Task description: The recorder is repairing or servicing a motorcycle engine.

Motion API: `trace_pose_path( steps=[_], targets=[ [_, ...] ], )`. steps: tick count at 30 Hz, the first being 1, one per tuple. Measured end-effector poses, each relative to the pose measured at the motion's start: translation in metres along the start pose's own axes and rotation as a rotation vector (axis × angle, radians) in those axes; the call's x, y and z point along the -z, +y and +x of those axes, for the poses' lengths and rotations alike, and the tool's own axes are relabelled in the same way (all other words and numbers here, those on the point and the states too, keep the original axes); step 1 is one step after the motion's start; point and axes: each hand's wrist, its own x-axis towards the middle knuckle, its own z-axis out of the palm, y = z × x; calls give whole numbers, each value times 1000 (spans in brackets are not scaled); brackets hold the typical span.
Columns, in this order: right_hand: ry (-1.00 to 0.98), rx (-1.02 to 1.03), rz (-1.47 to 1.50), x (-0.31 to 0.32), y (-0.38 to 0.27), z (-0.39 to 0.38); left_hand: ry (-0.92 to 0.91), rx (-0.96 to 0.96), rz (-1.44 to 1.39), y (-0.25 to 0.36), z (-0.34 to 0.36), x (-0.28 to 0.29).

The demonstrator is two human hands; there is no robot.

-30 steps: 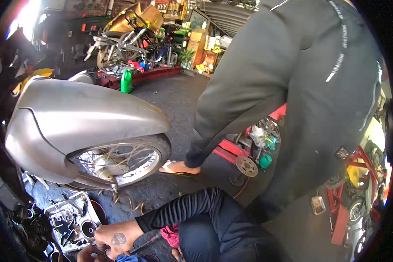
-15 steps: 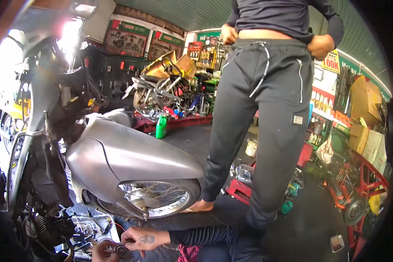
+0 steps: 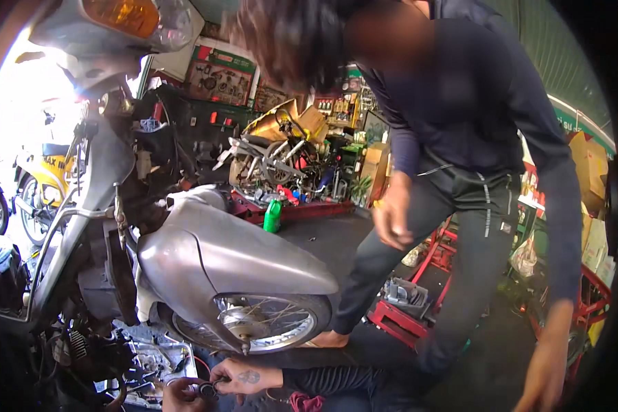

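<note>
Low in the picture, beside the front wheel of a grey motorbike, my two hands meet at a small round metal part with ring-shaped edges. The fingers of my left hand close on its left side. My right hand, with a dark mark on its back, pinches it from the right. What kind of part it is cannot be made out. Just beyond my hands lies a metal tray with loose parts and tools. A pink-red cloth lies below my right forearm.
Close on the right, another person in dark clothes bends forward, arms hanging. The motorbike's grey front fender stands on the left. Behind are a green bottle, a red stand with metal parts and a parts-covered motorbike.
The other person has gone from standing upright to bending down, with both arms lowered. The view has shifted, so the motorbike appears further right. My hands still hold the round part.
</note>
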Motion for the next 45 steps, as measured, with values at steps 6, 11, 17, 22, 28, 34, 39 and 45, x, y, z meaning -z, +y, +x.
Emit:
trace_pose_path(
  steps=[6, 11, 17, 22, 28, 34, 39, 45],
  targets=[
    [15, -62, 41, -2, 2, 6, 63, -16, 76, 4, 0, -5],
    [-17, -62, 63, -8, 5, 12, 167, -9, 9, -7, -1, -6],
    [21, -38, 88, -5, 10, 15, 131, -2, -126, -9, 7, -7],
    [-44, -47, 172, -12, 11, 22, 172, 29, -83, -10, -1, 2],
    [7, -72, -15, -9, -11, 11, 182, -27, -60, -29, 2, -4],
    [-44, -225, 93, -16, -14, 12, 282, -127, 16, -44, -7, -10],
    [379, -166, 159, -24, 13, 5, 225, -110, 14, -34, 1, -11],
    [18, -114, 170, -9, 56, 23, 318, -191, 94, -38, -17, -1]
  ],
)
